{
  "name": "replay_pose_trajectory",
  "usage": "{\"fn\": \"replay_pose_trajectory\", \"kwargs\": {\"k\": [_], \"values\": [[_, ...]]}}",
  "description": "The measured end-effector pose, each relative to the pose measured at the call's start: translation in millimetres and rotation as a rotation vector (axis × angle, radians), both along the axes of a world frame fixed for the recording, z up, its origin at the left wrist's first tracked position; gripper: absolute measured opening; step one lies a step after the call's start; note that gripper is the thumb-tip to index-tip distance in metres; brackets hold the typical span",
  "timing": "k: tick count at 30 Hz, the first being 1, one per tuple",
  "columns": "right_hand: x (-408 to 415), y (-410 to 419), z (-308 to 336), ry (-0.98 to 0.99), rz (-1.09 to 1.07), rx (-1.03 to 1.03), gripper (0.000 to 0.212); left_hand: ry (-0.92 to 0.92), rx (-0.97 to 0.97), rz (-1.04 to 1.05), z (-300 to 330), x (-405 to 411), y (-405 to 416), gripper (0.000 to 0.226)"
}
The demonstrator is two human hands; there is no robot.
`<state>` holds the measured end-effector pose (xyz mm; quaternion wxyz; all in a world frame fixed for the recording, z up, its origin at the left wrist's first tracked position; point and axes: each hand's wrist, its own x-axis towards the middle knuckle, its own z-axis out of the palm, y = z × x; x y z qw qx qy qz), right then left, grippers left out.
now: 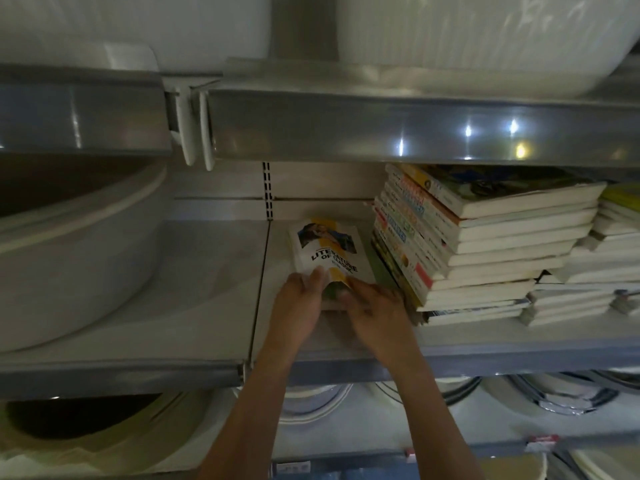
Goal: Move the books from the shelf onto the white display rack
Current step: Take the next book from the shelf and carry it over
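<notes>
A white book [327, 249] with a yellow stripe, a photo and black title letters lies flat on the grey shelf [214, 271], on top of a low pile. My left hand [298, 303] grips its near edge with the thumb on the cover. My right hand [374, 310] holds the same near edge from the right side, fingers curled around the pile's front. To the right stands a tall leaning stack of books [460, 237], spines facing left. A second stack [588, 258] sits further right. The white display rack is not in view.
A big white basin [69, 258] fills the left half of the shelf. More white basins [485, 36] sit on the shelf above, whose metal lip [381, 129] hangs low over the books. Plates and basins [540, 396] lie on the shelf below.
</notes>
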<state>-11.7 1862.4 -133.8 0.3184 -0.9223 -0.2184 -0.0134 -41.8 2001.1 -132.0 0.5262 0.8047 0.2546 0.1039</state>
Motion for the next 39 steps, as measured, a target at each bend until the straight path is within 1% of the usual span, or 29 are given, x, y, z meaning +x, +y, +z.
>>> {"fn": "replay_pose_trajectory", "kwargs": {"k": [1, 2, 3, 4, 5, 6, 7, 8, 9, 10, 11, 13, 15, 17, 19, 20, 22, 25, 27, 29, 33, 36, 39], "values": [[2, -3, 3, 0.027, 0.004, 0.032, 0.059, -0.061, -0.065, 0.022, 1, -1, -1, 0.048], [1, -4, 4, 0.031, -0.022, 0.051, 0.075, -0.121, -0.118, 0.047, 1, 1, -1, 0.042], [2, -5, 2, -0.014, -0.036, 0.009, 0.088, -0.177, -0.148, 0.082, 3, 2, -3, 0.034], [0, -4, 4, -0.067, -0.053, -0.060, 0.089, -0.230, -0.208, 0.098, 4, 4, -4, 0.026], [-2, -3, 5, -0.104, -0.065, -0.093, 0.075, -0.258, -0.232, 0.094, 6, 5, -6, 0.021], [-4, -2, 4, -0.040, -0.050, -0.085, 0.047, -0.272, -0.246, 0.096, 5, 8, -6, 0.021], [2, -3, -1, -0.004, -0.010, -0.092, 0.029, -0.272, -0.239, 0.097, 5, 9, -7, 0.024], [9, -3, 0, 0.008, 0.030, -0.069, 0.041, -0.279, -0.243, 0.092, 5, 8, -7, 0.026], [8, -3, 0, 0.018, 0.016, -0.040, 0.051, -0.287, -0.248, 0.091, 7, 5, -8, 0.027], [0, -1, 3, -0.005, -0.036, -0.007, 0.050, -0.302, -0.260, 0.095, 6, 3, -6, 0.027], [-3, -1, 10, -0.011, -0.090, 0.056, 0.044, -0.325, -0.266, 0.107, 7, -2, -5, 0.029], [-2, -3, 5, 0.019, -0.191, 0.039, 0.043, -0.370, -0.280, 0.120, 11, -13, 0, 0.035], [-2, -3, 3, 0.032, -0.133, -0.014, 0.043, -0.426, -0.336, 0.130, 13, -25, 5, 0.034], [-3, 0, 8, 0.122, -0.075, 0.023, 0.044, -0.466, -0.402, 0.131, 14, -36, 10, 0.037], [-2, 5, 15, 0.232, -0.042, 0.058, 0.050, -0.495, -0.426, 0.136, 14, -46, 14, 0.039], [-2, 8, 16, 0.256, -0.039, 0.084, 0.053, -0.506, -0.435, 0.143, 13, -50, 16, 0.040], [-6, 12, 19, 0.272, -0.038, 0.198, 0.057, -0.533, -0.465, 0.167, 11, -59, 21, 0.044], [-14, 20, 22, 0.294, -0.020, 0.451, 0.045, -0.583, -0.484, 0.166, 11, -73, 29, 0.046], [-21, 24, 22, 0.264, 0.011, 0.513, 0.049, -0.615, -0.467, 0.134, 16, -85, 33, 0.046], [-32, 27, 23, 0.194, 0.008, 0.539, 0.054, -0.630, -0.419, 0.105, 20, -97, 38, 0.045], [-56, 27, 12, -0.031, -0.068, 0.608, 0.042, -0.548, -0.284, 0.034, 17, -117, 46, 0.055], [-78, 21, 4, -0.162, -0.061, 0.634, 0.043, -0.503, -0.279, -0.014, 10, -131, 44, 0.063], [-103, 14, 0, -0.245, -0.065, 0.643, 0.044, -0.506, -0.272, 0.003, 3, -141, 38, 0.070]]}}
